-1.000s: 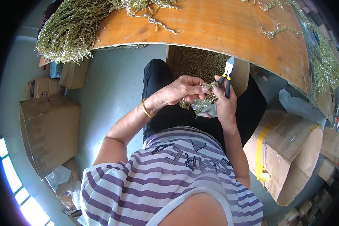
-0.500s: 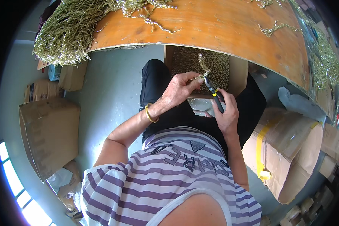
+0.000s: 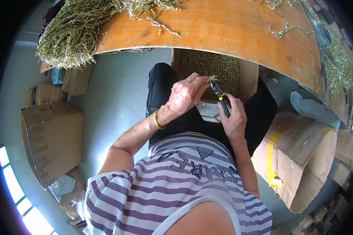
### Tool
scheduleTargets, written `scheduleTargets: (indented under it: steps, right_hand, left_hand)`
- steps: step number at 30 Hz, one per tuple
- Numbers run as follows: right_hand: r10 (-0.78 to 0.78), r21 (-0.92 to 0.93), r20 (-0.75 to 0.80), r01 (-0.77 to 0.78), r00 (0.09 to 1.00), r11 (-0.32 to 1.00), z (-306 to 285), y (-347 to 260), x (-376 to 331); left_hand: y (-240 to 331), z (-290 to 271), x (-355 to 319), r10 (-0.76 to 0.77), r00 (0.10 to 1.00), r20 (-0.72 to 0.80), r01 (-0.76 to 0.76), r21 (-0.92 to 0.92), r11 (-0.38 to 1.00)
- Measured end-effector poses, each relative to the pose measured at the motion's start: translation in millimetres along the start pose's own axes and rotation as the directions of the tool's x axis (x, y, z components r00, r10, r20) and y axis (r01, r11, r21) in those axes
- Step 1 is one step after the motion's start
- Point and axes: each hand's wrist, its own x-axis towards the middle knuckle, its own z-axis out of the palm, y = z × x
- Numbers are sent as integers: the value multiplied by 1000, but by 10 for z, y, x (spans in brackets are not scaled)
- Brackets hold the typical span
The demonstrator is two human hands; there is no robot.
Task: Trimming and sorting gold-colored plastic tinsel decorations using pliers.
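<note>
My right hand [image 3: 235,116] is wrapped round a pair of pliers [image 3: 220,98] with black and yellow handles. The jaws of the pliers meet a short bit of gold glitter strand [image 3: 211,78], and whether they are closed on it is too small to tell. Pinched fingers of my left hand [image 3: 187,94] hold the other end of that strand, partly hidden by the fingers. Below both hands, between my knees, stands a cardboard box [image 3: 248,80] filled with small gold pieces [image 3: 208,64].
A wooden table [image 3: 219,27] spans the top, with a thick bundle of gold strands [image 3: 72,37] hanging over its left edge. Loose strands [image 3: 288,29] lie at its right. Cardboard boxes stand on the left [image 3: 53,141] and right [image 3: 298,152] of me.
The strand end that stuck up above the pliers no longer shows there. My left hand has turned and shifted slightly left, while the pliers have tipped a little.
</note>
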Motion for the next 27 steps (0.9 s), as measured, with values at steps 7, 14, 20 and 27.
scheduleTargets:
  steps: [7,14,20,27]
  right_hand:
    - [286,460,273,-386,918,800,80,130,-86]
    - [151,313,318,-254,936,915,13,169,-42]
    - [198,478,448,-420,872,772,-89,223,-12]
    - [382,385,99,-390,919,836,114,159,43]
  left_hand:
    - [-165,-70,191,-376,648,663,732,-678,65]
    - [-79,52,169,-351,905,239,411,-283,867]
    - [-281,82,152,-511,818,266,574,-440,690]
    - [-359,19,142,-356,573,738,703,-666,-249]
